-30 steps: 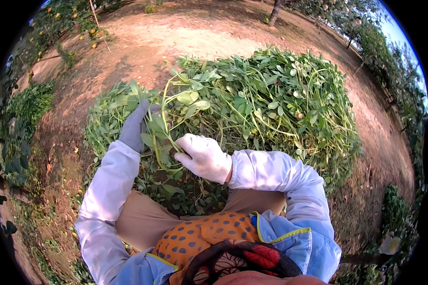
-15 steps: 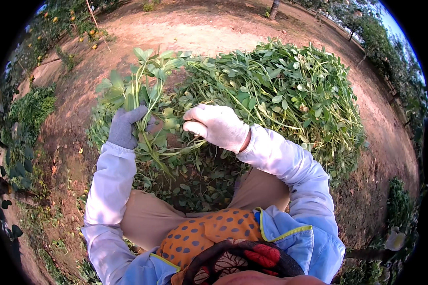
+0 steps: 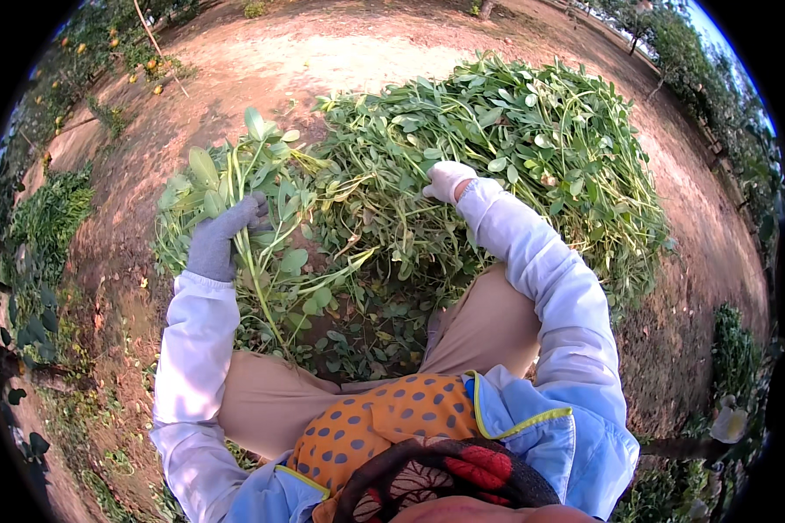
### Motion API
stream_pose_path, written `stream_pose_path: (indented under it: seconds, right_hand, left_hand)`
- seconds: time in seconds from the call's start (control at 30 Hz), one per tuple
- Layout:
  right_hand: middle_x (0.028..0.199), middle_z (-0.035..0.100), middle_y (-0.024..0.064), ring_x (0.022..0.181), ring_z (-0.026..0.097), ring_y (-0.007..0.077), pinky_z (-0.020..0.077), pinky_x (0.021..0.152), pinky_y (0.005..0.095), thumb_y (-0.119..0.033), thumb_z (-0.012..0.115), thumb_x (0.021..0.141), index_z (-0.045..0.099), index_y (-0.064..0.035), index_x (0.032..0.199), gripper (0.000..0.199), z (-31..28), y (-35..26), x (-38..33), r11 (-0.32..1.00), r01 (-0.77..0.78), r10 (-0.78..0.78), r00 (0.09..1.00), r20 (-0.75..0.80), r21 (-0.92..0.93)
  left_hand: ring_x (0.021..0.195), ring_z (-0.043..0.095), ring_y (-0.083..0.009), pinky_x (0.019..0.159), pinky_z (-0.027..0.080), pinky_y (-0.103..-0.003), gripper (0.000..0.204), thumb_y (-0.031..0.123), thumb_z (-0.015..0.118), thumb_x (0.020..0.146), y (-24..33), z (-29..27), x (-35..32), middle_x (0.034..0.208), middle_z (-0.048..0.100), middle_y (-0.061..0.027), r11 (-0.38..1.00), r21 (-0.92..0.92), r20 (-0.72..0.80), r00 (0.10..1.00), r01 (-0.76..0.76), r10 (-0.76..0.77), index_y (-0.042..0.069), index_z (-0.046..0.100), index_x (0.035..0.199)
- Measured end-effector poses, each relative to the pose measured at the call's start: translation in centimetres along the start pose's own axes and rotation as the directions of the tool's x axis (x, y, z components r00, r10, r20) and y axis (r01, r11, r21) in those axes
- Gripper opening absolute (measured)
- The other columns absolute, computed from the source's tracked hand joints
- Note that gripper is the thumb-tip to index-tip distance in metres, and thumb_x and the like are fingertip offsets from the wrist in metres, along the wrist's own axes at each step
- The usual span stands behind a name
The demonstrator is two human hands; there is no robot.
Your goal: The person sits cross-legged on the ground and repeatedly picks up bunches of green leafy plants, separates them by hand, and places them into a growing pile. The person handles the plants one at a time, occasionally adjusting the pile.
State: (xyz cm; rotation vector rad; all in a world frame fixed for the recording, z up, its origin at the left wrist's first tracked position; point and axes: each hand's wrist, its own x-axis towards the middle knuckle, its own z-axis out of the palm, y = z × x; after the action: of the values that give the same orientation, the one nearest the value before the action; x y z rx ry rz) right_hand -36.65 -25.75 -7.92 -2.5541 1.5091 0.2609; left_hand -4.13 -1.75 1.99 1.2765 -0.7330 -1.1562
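Observation:
My left hand, in a grey glove, is closed round the stems of a bunch of leafy green plants that look like peanut plants. Their leaves stick up above the fist and the pale stems hang down toward my left knee. A big heap of the same kind of plants lies in front of me, toward the right. At the heap's near side is my right hand, in a white glove, its fingers curled against the greenery. What those fingers pinch is hidden.
My bent legs in tan trousers frame scattered leaves on the ground. Bare reddish soil stretches beyond the heap. Trees with orange fruit stand far left, more trees far right. Weeds grow at the left.
My right hand has moved away from the bunch, rightward and forward to the heap. My left hand, still gripping the stems, has shifted slightly left.

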Motion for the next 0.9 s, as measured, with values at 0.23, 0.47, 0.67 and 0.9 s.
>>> stream_pose_path:
  seconds: [0.23,0.47,0.67,0.9]
  right_hand:
    - [0.094,0.07,0.0183,0.092,0.066,0.0363,0.0507,0.083,0.0423,-0.036,0.062,0.087,0.071,-0.0046,0.099,0.035,-4.1,-2.4,-3.2,0.928,0.131,0.019,0.918,-0.395,0.348]
    - [0.077,0.065,0.0115,0.071,0.063,0.0166,0.0497,0.067,0.0314,-0.026,0.062,0.094,0.067,-0.0036,0.097,0.023,-4.9,-11.1,-8.6,0.636,0.532,-0.241,0.825,-0.512,0.559]
    - [0.079,0.065,0.0132,0.075,0.063,0.0359,0.0499,0.066,0.0429,-0.033,0.059,0.092,0.064,-0.0104,0.096,0.023,-2.3,-16.3,-11.3,0.727,0.625,-0.492,0.763,-0.419,0.285]
    - [0.086,0.066,0.0139,0.084,0.064,0.0351,0.0506,0.073,0.0436,-0.038,0.06,0.091,0.066,-0.0096,0.105,0.033,-0.8,-15.7,-9.3,0.626,0.722,-0.656,0.692,-0.301,0.296]
  left_hand:
    - [0.087,0.067,-0.0211,0.074,0.055,-0.03,0.034,0.005,0.068,0.084,-1.4,-0.5,1.9,0.099,0.068,-0.0147,0.994,-0.092,-0.013,0.998,-0.059,0.058,-0.007,0.06,0.115]
    - [0.078,0.07,-0.0237,0.069,0.06,-0.033,0.035,0.0,0.064,0.083,-1.4,-0.4,2.2,0.094,0.068,-0.019,0.991,-0.135,0.102,0.995,0.016,-0.002,-0.008,0.058,0.116]
    - [0.092,0.068,-0.0288,0.082,0.058,-0.038,0.041,0.008,0.058,0.089,-1.3,1.9,0.9,0.108,0.065,-0.0225,0.973,-0.219,0.189,0.975,-0.071,0.114,-0.011,0.052,0.125]
    - [0.068,0.056,-0.0145,0.071,0.052,-0.034,0.041,0.014,0.058,0.093,-1.0,1.6,-0.2,0.084,0.054,-0.0025,0.945,-0.312,0.17,0.972,-0.102,0.161,-0.003,0.048,0.129]
